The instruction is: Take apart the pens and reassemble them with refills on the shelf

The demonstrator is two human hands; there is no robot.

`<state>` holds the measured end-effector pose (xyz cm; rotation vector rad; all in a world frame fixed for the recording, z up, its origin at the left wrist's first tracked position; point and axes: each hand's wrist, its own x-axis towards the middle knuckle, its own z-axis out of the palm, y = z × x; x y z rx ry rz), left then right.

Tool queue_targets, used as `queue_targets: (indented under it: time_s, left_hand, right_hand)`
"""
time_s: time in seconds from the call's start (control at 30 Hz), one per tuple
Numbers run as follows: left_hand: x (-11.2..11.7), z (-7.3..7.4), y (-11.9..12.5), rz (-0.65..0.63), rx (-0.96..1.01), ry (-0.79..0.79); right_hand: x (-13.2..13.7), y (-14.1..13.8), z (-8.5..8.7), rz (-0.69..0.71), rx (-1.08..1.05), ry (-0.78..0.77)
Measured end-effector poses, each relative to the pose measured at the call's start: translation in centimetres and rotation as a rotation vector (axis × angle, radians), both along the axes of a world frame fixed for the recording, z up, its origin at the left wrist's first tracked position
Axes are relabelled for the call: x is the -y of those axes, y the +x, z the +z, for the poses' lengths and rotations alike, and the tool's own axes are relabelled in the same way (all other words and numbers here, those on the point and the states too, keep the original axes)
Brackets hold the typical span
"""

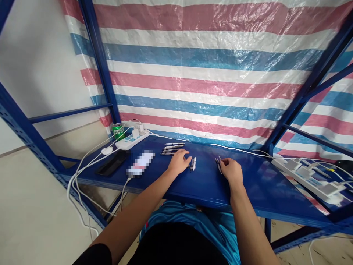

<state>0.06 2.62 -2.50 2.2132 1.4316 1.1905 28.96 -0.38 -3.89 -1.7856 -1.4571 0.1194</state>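
Note:
On the blue shelf top, several slim pens (pixel 172 146) lie side by side in a row beyond my left hand. My left hand (pixel 179 162) rests palm down at their near right end, its thumb and fingers apart. Just right of its thumb are a few short white-and-dark pen pieces (pixel 193 163), lying close together. My right hand (pixel 232 170) is closed, thumb against fingers, on a few thin pens (pixel 218 164) that point away from me. Their lower ends are hidden by the fingers.
At left lie a phone with a blurred screen (pixel 141 163) and a black flat object (pixel 113 163). Behind them stand a white power strip (pixel 132 140) and a green can (pixel 118 131). Another power strip (pixel 309 178) with plugs is at right. Blue posts and a striped sheet (pixel 193 84) bound the shelf.

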Motion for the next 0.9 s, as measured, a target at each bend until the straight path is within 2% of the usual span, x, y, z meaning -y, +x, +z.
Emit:
queue_targets:
  time_s: [0.17,0.37,0.53,0.7,0.8,0.9]
  left_hand:
    - [0.9,0.0,-0.2,-0.112,-0.105,0.025]
    - [2.4,1.1,-0.6,-0.256,-0.245,0.028]
    - [2.4,1.3,-1.0,-0.392,-0.254,-0.006]
    - [2.3,1.1,-0.9,-0.416,-0.218,-0.002]
    - [2.1,1.2,-0.9,-0.367,-0.184,0.045]
    - [1.3,1.2,-1.5,-0.077,-0.254,0.103]
  right_hand:
    - [-0.3,0.2,-0.3,-0.046,0.027,-0.071]
    - [-0.9,0.5,-0.1,-0.059,0.098,-0.165]
    - [-1.4,0.9,-0.5,0.046,0.143,-0.112]
    - [-1.6,0.3,-1.3,0.127,0.172,-0.077]
    - [-1.5,0.0,-1.7,0.114,0.189,-0.077]
    - [-1.5,-0.1,-1.9,0.061,0.168,-0.056]
